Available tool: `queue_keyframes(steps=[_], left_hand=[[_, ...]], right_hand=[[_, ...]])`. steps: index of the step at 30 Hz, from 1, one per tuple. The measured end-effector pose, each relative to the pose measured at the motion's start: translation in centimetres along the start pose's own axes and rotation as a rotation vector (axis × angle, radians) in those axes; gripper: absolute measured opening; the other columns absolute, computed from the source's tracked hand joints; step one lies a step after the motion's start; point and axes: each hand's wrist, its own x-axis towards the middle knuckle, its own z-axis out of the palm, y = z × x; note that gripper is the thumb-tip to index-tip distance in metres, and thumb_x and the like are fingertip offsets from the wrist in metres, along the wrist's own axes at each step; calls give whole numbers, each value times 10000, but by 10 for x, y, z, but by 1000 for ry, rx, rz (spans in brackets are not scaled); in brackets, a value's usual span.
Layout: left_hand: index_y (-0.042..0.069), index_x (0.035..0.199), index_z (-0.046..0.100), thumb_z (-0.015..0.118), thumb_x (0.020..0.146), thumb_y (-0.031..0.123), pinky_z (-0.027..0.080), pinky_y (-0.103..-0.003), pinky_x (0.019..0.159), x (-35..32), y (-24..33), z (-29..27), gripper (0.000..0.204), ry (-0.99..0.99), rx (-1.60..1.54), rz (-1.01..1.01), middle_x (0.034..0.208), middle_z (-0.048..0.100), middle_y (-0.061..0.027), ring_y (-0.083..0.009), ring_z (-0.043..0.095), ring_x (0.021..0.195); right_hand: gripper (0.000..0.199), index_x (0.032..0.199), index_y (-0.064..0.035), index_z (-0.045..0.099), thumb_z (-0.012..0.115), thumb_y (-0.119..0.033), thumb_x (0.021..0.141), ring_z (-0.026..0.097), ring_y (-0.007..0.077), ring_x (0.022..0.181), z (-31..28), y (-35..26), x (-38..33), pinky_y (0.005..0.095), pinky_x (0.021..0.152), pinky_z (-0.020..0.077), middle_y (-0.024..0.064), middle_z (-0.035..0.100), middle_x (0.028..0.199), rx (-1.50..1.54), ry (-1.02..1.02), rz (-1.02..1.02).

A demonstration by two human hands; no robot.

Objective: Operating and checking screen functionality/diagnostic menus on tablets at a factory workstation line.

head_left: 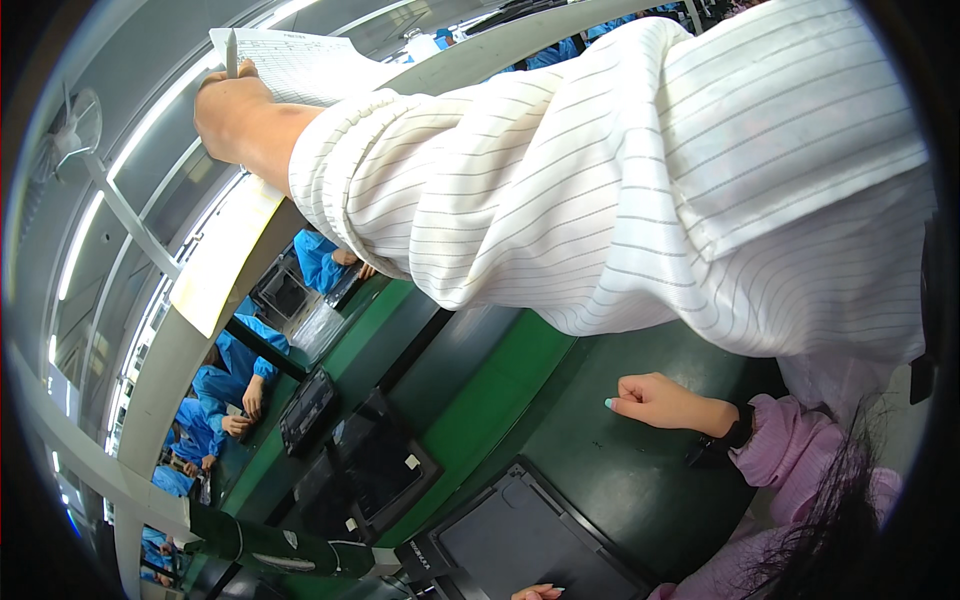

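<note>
A right hand (232,112) in a white pinstriped sleeve (600,170) is raised high to a printed sheet of paper (295,62) hung on the overhead frame, gripping a pen (231,52) upright against it. Lower down, a hand (655,400) in a pink sleeve, with a dark wristband, rests curled on the green bench (480,400). A dark flat tray (530,545) lies just below it. Workers in blue coats (225,375) sit along the line at left.

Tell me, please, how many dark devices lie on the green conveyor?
3 devices: one at the bottom edge, one just beyond it, one farther left. More may be hidden behind the striped sleeve.
</note>
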Motion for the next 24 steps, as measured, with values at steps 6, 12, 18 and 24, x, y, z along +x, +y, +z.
queue_keyframes(steps=[6,12,18,24], left_hand=[[-6,1027,561,389,986,238,422,-271,821,2,-2,-1,302,-10,-3,15,900,611,-83,-159,553,856],[-4,1023,560,387,986,223,422,-270,827,2,0,1,288,-12,-7,17,899,606,-83,-160,552,861],[-4,1015,560,392,986,221,425,-266,818,3,3,4,283,-16,-25,15,886,603,-79,-155,552,851],[-3,1007,561,391,985,220,426,-266,814,4,9,5,281,-27,-30,9,878,602,-78,-154,552,844]], right_hand=[[390,664,-92,362,515,-358,905,291,79,518,1,1,0,272,479,276,-31,310,545,19,-23,34],[410,674,-89,359,482,-400,911,289,95,513,2,5,3,282,489,284,-14,298,547,-34,-37,61],[419,680,-92,353,466,-423,911,290,103,518,2,6,4,288,505,295,-3,296,553,-47,-32,11],[411,678,-92,356,472,-412,909,294,101,525,2,4,3,287,507,292,-5,299,556,-42,-46,54]])
